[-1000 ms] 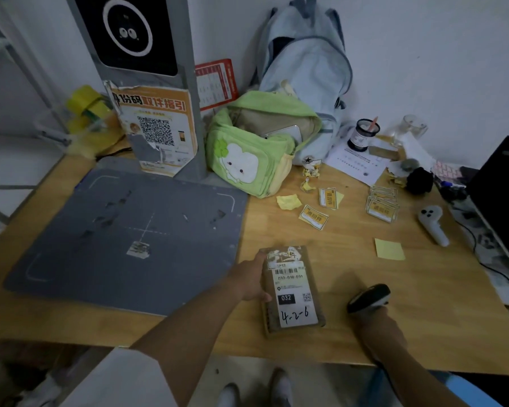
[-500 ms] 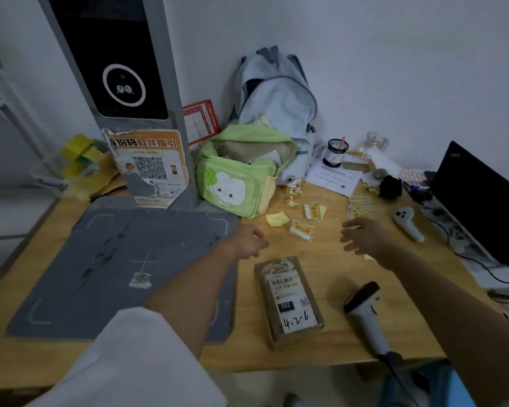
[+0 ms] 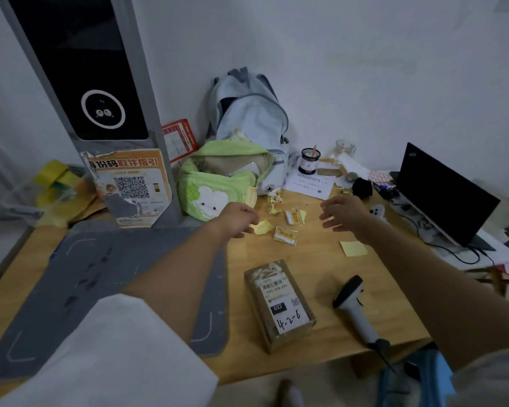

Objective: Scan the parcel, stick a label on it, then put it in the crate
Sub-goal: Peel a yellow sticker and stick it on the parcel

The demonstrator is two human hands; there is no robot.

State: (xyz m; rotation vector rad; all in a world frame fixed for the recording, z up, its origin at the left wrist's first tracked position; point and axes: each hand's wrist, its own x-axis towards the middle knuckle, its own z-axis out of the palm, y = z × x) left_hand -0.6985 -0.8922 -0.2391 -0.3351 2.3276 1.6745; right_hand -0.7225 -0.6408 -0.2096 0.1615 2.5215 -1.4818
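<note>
Parcel (image 3: 279, 304) is lying flat on the wooden table (image 3: 321, 259), nearer the person than both hands and sort of between the two forearms, with nobody touching it. Its white shipping label is facing up, showing "032" and handwritten "4-2-6".

Both hands are reaching out over the far part of the table. The left hand (image 3: 238, 219) is hovering with its fingers loosely curled, not holding anything as far as I can see, and a crumpled yellow note (image 3: 262, 227) is sitting just beside its fingertips. The right hand (image 3: 343, 213) is hanging in the air with fingers spread wide, empty too.

Between the two hands, a couple of small yellow-edged labels (image 3: 286, 235) are lying on the wood. A flat yellow sticky note (image 3: 353, 248) is resting just under the right wrist. The handheld scanner (image 3: 353, 306) is lying on the table below the right forearm, just right of the parcel and not touching it.

Left of the left arm, the grey scan mat (image 3: 80, 277) is covering that side of the table.
</note>
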